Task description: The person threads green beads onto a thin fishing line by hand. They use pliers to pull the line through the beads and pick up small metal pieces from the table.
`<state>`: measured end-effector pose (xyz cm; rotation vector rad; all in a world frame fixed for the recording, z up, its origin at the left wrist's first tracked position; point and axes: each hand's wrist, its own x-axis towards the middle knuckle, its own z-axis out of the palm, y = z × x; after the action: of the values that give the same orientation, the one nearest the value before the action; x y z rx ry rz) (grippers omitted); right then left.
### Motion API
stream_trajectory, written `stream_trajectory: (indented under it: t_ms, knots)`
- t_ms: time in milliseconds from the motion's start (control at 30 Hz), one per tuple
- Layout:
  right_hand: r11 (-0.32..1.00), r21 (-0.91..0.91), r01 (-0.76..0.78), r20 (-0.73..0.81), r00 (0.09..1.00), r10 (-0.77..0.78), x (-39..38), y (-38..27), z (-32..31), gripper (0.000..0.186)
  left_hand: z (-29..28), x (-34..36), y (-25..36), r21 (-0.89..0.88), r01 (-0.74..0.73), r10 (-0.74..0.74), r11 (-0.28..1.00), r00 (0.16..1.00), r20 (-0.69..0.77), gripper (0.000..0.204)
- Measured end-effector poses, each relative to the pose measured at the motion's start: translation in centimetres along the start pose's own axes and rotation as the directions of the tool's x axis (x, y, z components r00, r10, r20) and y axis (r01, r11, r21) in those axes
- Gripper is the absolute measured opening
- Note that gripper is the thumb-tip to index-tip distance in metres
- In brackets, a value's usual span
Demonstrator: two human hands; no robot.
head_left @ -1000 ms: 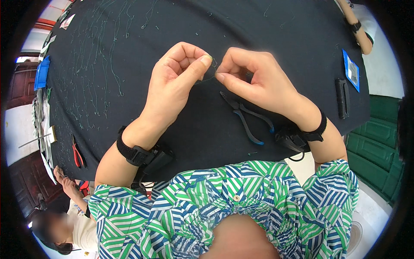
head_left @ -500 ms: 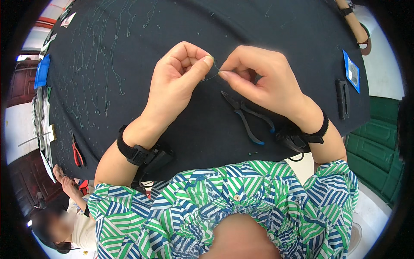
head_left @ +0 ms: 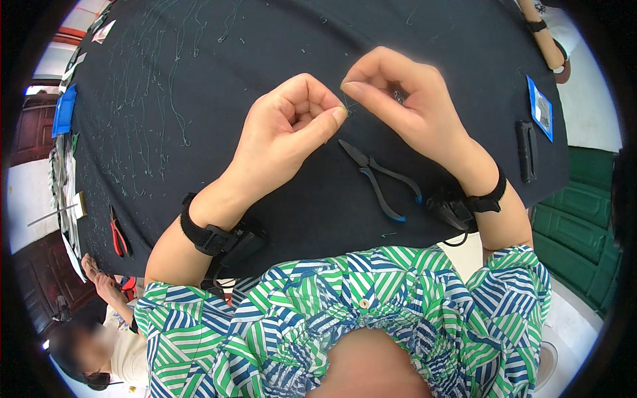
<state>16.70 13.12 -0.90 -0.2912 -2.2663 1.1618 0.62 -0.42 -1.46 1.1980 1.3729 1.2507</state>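
Note:
My left hand [head_left: 292,126] pinches a thin green thread [head_left: 350,107] between thumb and curled fingers, above the middle of the black cloth. My right hand [head_left: 411,113], just up and right of it, pinches the thread between thumb and forefinger. A small silvery thing [head_left: 398,97] shows by its curled fingers; I cannot make out what it is. Long-nose pliers with black and blue handles [head_left: 376,178] lie on the cloth below and between both hands.
The black cloth [head_left: 332,219] carries many green threads [head_left: 179,99] at left, red-handled pliers [head_left: 117,235], a blue packet [head_left: 541,108] and a black case [head_left: 526,149]. A co-worker [head_left: 119,345] sits at lower left; another person's arm [head_left: 545,43] reaches in at upper right.
My right hand has moved up and slightly right, still pinching. My left hand has shifted right and a little down. At upper right the other person's arm has dropped a little.

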Motion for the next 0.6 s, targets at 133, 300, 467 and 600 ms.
stream_trajectory:
  t_ms: [133, 300, 467, 600]
  knots:
    - [0.992, 0.076, -0.101, 0.077, 0.992, 0.095, -0.2, 0.7, 0.6, 0.015, 0.1, 0.0, 0.2, -0.055, -0.028, 0.028, 0.998, 1.0, -0.008, 0.011]
    - [0.971, 0.127, -0.204, 0.163, 0.97, 0.182, -0.2, 0.0, 0.8, 0.014, -0.2, 0.1, 0.3, -0.169, -0.04, 0.024, 0.985, 0.995, -0.096, 0.011]
    - [0.988, 0.072, -0.138, 0.159, 0.979, 0.125, -0.3, -0.3, 1.0, 0.011, -0.2, 0.2, 0.4, -0.191, -0.034, 0.003, 0.981, 0.987, -0.16, 0.011]
    - [0.999, -0.023, -0.048, 0.151, 0.987, 0.05, -0.2, -0.9, 0.8, 0.009, -0.3, 0.3, 0.1, -0.184, -0.026, -0.01, 0.983, 0.981, -0.192, 0.011]
